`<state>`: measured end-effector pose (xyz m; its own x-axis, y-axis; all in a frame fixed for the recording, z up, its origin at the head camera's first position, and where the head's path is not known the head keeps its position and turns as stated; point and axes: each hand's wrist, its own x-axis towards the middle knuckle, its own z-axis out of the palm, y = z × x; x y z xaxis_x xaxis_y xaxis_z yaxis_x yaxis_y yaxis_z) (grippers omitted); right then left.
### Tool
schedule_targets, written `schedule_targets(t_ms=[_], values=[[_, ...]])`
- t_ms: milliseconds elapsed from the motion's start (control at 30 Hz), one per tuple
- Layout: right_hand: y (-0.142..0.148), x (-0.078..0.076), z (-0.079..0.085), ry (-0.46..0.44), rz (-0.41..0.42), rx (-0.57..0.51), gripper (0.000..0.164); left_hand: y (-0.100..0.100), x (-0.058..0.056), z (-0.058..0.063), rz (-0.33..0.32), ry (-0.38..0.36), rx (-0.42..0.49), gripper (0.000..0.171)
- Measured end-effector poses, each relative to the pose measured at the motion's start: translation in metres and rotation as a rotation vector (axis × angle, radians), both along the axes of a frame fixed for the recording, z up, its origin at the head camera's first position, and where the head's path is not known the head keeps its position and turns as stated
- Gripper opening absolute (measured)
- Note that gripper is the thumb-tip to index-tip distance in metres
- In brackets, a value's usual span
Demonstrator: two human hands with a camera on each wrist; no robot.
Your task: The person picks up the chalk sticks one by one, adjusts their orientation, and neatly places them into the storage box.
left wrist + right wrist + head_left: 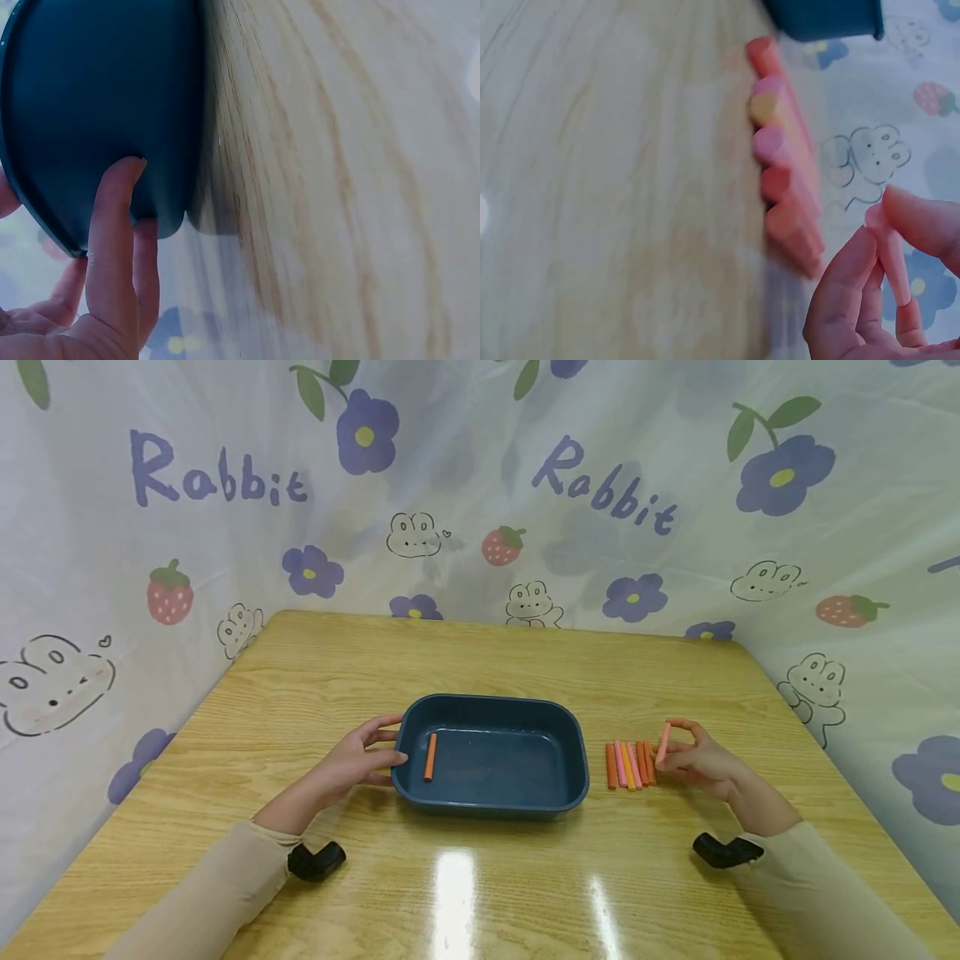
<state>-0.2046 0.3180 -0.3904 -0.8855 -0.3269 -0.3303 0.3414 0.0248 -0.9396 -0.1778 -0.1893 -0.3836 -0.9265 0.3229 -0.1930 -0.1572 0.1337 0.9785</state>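
My left hand grips the left end of a dark blue plastic basin, thumb over the rim and the other fingers along the outer wall. From the left wrist, fingers show against the outside of that wall. One orange chalk stick lies inside the basin near its left end. Between thumb and fingertips, my right hand pinches a pink chalk stick, raised beside a row of several chalks. That row holds orange chalk, pink chalk and yellow chalk, lying side by side.
The wooden table carries the basin at its middle, with the chalk row just right of it. A white curtain printed with rabbits, flowers and strawberries hangs behind and along both sides. Black straps sit at both wrists.
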Motion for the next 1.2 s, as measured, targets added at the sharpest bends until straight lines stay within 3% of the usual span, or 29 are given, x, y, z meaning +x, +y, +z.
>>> schedule_targets(t_ms=[133, 300, 667, 900, 1200], values=[[-0.005, 0.0, 0.006, -0.06, -0.021, -0.145, 0.08, 0.0, 0.0, -0.002, 0.009, -0.004, -0.001, 0.071], [-0.012, -0.002, 0.013, -0.091, -0.002, -0.225, 0.086, -0.001, -0.001, -0.003, 0.016, -0.008, -0.005, 0.071], [-0.036, -0.005, 0.028, -0.115, 0.035, -0.236, 0.084, 0.0, 0.0, 0.0, -0.002, 0.001, -0.003, 0.072], [-0.054, -0.011, 0.03, -0.142, 0.056, -0.207, 0.084, 0.0, 0.001, -0.004, 0.013, -0.014, -0.003, 0.071], [-0.073, -0.016, 0.038, -0.086, 0.116, -0.186, 0.084, -0.001, -0.002, -0.006, 0.017, -0.009, -0.006, 0.07]])
